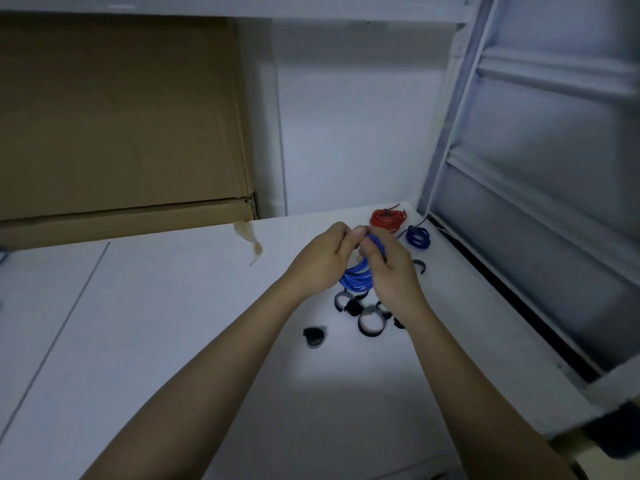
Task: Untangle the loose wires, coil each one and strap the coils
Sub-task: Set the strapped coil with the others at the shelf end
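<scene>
Just right of the frame's centre, both hands meet over a white tabletop (173, 323) and hold a bright blue coil of thin plastic-coated wire (356, 277) between them, lifted clear of the surface. The left hand (323, 261) has its fingers curled around the coil's upper left side, and the right hand (388, 268) pinches the top of the same coil between thumb and bent fingers, so neither hand is spread wide. Higher up and to the right, near the table's far edge, lies a red wire coil (387, 219) bound at its top by a dark strap, and just beside it to the right a dark blue wire coil (417, 236), also bound. Below the hands a loose cluster of black hook-and-loop straps (370, 320) curls on the table, with one more black strap (314, 336) apart at lower left and another (419, 265) to the right of the right hand. A brown cardboard box (121, 126) fills the upper left. No brand, label or writing is readable anywhere.
</scene>
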Tool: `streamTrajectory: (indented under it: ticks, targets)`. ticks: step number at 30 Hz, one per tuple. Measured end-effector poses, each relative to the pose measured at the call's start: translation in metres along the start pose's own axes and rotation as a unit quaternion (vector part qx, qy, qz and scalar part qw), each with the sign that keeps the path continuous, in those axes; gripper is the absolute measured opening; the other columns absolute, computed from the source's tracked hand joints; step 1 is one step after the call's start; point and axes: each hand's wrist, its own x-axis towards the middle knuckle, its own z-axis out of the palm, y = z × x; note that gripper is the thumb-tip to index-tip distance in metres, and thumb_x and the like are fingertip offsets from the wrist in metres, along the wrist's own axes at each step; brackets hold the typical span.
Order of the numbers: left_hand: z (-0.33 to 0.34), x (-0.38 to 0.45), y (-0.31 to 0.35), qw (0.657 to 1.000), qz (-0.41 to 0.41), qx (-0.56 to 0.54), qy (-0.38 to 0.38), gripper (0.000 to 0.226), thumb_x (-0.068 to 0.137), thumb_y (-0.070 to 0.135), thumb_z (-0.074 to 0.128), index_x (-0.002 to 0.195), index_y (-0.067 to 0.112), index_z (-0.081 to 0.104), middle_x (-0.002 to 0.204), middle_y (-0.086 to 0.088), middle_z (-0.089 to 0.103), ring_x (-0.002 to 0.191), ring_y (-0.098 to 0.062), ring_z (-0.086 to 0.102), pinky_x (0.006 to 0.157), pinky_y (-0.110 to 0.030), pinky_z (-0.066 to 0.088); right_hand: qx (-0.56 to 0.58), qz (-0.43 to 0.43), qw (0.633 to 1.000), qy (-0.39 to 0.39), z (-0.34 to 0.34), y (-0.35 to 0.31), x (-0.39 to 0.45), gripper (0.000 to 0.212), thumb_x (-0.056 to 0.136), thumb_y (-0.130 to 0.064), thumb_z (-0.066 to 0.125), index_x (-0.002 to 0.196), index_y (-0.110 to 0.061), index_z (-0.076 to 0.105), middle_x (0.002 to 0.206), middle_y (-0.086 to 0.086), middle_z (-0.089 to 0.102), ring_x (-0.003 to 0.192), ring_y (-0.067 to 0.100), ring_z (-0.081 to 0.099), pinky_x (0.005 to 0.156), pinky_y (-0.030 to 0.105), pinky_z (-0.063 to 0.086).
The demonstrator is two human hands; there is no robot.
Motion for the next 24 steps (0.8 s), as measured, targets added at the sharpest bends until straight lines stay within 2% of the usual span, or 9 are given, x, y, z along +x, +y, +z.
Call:
streamTrajectory:
  ticks: [4, 9, 13, 15, 17, 18, 20, 22, 24]
  targets:
    - [0.021, 0.007, 0.011, 0.998, -0.006, -0.016, 0.058, 0.034, 0.102, 0.041, 0.033, 0.080, 0.020, 0.047, 0.066, 0.012, 0.053, 0.058, 0.003, 0.051, 0.060, -0.016, 0.037, 0.046, -0.001, 0.998, -0.049, -0.027, 0.005, 0.016, 0.025, 0.100, -0.014, 0.046, 0.100, -0.035, 0.059, 0.098, -0.014, 0.064, 0.088, -0.009, 0.061, 0.075, 0.005, 0.044]
    - [0.041, 0.009, 0.014, 0.997, -0.038, 0.046, 0.051, 0.034, 0.101, 0.045, 0.029, 0.085, 0.019, 0.042, 0.071, 0.001, 0.053, 0.063, -0.015, 0.048, 0.065, -0.037, 0.043, 0.072, 0.010, 0.991, -0.112, -0.045, 0.021, 0.023, 0.025, 0.102, -0.013, 0.040, 0.104, -0.024, 0.062, 0.097, -0.006, 0.066, 0.085, 0.002, 0.059, 0.077, 0.011, 0.046]
    - [0.049, 0.002, 0.014, 0.997, -0.059, 0.017, 0.053, 0.030, 0.101, 0.045, 0.031, 0.084, 0.024, 0.042, 0.074, 0.001, 0.053, 0.065, -0.012, 0.049, 0.067, -0.034, 0.044, 0.105, -0.002, 0.986, -0.129, -0.048, 0.029, 0.021, 0.031, 0.102, -0.010, 0.038, 0.099, -0.026, 0.065, 0.085, -0.012, 0.067, 0.076, 0.004, 0.057, 0.073, 0.016, 0.047]
    - [0.047, -0.005, 0.019, 0.996, -0.072, -0.030, 0.044, 0.047, 0.098, 0.053, 0.029, 0.092, 0.012, 0.052, 0.077, -0.005, 0.054, 0.065, -0.010, 0.049, 0.067, -0.029, 0.043, 0.107, -0.003, 0.985, -0.137, -0.050, 0.031, 0.019, 0.032, 0.101, -0.011, 0.040, 0.096, -0.029, 0.066, 0.076, -0.011, 0.065, 0.070, 0.006, 0.056, 0.069, 0.019, 0.049]
    - [0.043, -0.013, 0.020, 0.994, -0.086, -0.053, 0.033, 0.073, 0.092, 0.061, 0.021, 0.101, -0.002, 0.056, 0.080, -0.015, 0.056, 0.068, -0.019, 0.051, 0.066, -0.028, 0.044, 0.100, -0.005, 0.985, -0.140, -0.053, 0.033, 0.019, 0.032, 0.100, -0.012, 0.043, 0.094, -0.034, 0.066, 0.081, -0.002, 0.068, 0.074, 0.010, 0.059, 0.071, 0.021, 0.052]
    - [0.041, -0.017, 0.018, 0.992, -0.112, -0.042, 0.048, 0.075, 0.091, 0.063, 0.019, 0.103, 0.000, 0.057, 0.084, -0.010, 0.059, 0.071, -0.017, 0.053, 0.067, -0.025, 0.043, 0.091, -0.009, 0.986, -0.139, -0.055, 0.033, 0.019, 0.032, 0.100, -0.012, 0.044, 0.094, -0.034, 0.066, 0.084, -0.001, 0.068, 0.075, 0.009, 0.059, 0.070, 0.019, 0.051]
    - [0.037, -0.029, 0.006, 0.979, -0.164, 0.062, 0.103, 0.056, 0.097, 0.057, 0.029, 0.102, 0.010, 0.060, 0.092, -0.001, 0.063, 0.081, -0.015, 0.057, 0.070, -0.025, 0.044, 0.063, -0.019, 0.988, -0.137, -0.063, 0.035, 0.019, 0.031, 0.100, -0.010, 0.044, 0.094, -0.033, 0.065, 0.077, -0.015, 0.066, 0.066, 0.001, 0.055, 0.063, 0.013, 0.047]
    - [0.039, -0.044, -0.004, 0.952, -0.166, 0.236, 0.107, 0.035, 0.097, 0.043, 0.046, 0.094, 0.012, 0.063, 0.093, -0.002, 0.062, 0.082, -0.019, 0.057, 0.071, -0.030, 0.045, 0.045, -0.019, 0.990, -0.133, -0.073, 0.039, 0.020, 0.031, 0.099, -0.009, 0.044, 0.094, -0.031, 0.065, 0.069, -0.027, 0.061, 0.060, -0.001, 0.051, 0.061, 0.010, 0.045]
    - [0.051, -0.055, -0.006, 0.930, -0.189, 0.310, 0.065, 0.035, 0.092, 0.045, 0.055, 0.086, 0.013, 0.065, 0.087, -0.002, 0.063, 0.080, -0.020, 0.057, 0.067, -0.030, 0.045, 0.043, -0.005, 0.991, -0.127, -0.081, 0.046, 0.019, 0.031, 0.100, -0.009, 0.045, 0.093, -0.031, 0.066, 0.063, -0.020, 0.059, 0.059, 0.000, 0.051, 0.061, 0.013, 0.046]
